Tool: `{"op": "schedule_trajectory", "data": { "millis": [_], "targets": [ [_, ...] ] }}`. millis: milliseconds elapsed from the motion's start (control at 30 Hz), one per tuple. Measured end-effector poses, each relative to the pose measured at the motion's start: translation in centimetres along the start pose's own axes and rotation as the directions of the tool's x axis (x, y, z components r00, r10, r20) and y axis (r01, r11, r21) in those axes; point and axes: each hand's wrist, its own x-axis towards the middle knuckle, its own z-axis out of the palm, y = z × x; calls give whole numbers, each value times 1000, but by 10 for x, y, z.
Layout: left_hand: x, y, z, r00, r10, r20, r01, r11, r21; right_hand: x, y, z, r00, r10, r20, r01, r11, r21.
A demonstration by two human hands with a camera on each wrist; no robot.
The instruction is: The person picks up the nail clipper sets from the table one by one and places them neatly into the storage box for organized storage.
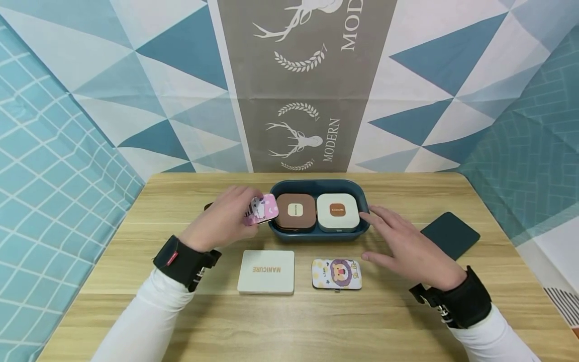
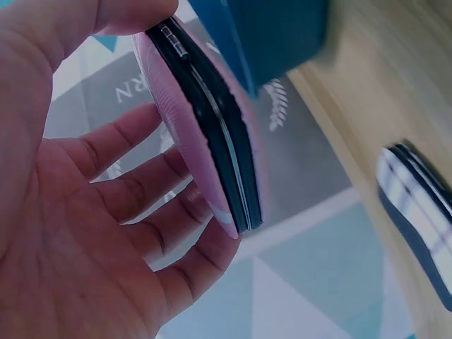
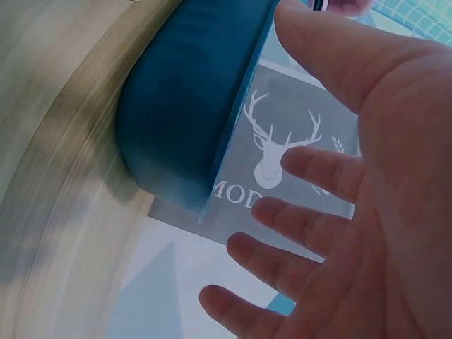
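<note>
A pale wood-grain table carries everything point(image 1: 298, 327). On it stands a dark blue, open, round-ended tray point(image 1: 318, 237), taken here as the clock's centre, twelve o'clock toward the patterned wall. At nine is the left hand point(image 1: 221, 221), thumb and fingers pinching a small case. Between three and four is the right hand point(image 1: 407, 246), fingers spread and holding nothing, beside the tray; contact cannot be told.

Just past three lies a flat, dark green, four-sided panel point(image 1: 450, 235); toward half past seven, an off-white rectangular box lettered MANICURE point(image 1: 266, 281). Inside the tray, a brown rounded-square case point(image 1: 295, 211) takes the nine o'clock half and a white rounded-square case with a brown label point(image 1: 338, 213) the three o'clock half. Near half past five lies a white oblong case with a lion print point(image 1: 336, 274).

Smallest in view is the pinched one, a pink cartoon-printed case with dark hinged edges point(image 1: 268, 207), at the tray's nine o'clock rim.

The step in hand seems to be bringing the pink case to the tray. The next move would likely call for clearing the rim and a settled, level placement, the free hand ready to steady the tray.
</note>
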Motion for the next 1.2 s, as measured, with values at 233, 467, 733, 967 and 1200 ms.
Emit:
{"op": "schedule_trajectory", "data": {
  "millis": [233, 467, 733, 967, 1200],
  "targets": [
    [26, 15, 4, 999, 42, 21, -43, 999, 11, -3, 1, 0, 999, 27, 19, -28, 999, 39],
    [55, 24, 12, 996, 31, 84, -31, 999, 9, -4, 1, -2, 999, 36, 22, -37, 999, 39],
    [84, 29, 23, 986, 31, 162, -41, 998, 57, -3, 2, -5, 999, 43, 20, -44, 998, 41],
    [101, 28, 36, 974, -5, 225, -15, 996, 86, -3, 1, -7, 999, 49, 21, -50, 998, 42],
    [111, 27, 44, 965, -33, 261, 1, 993, 121, -4, 0, -10, 999, 46, 6, -47, 998, 41]
  ]
}}
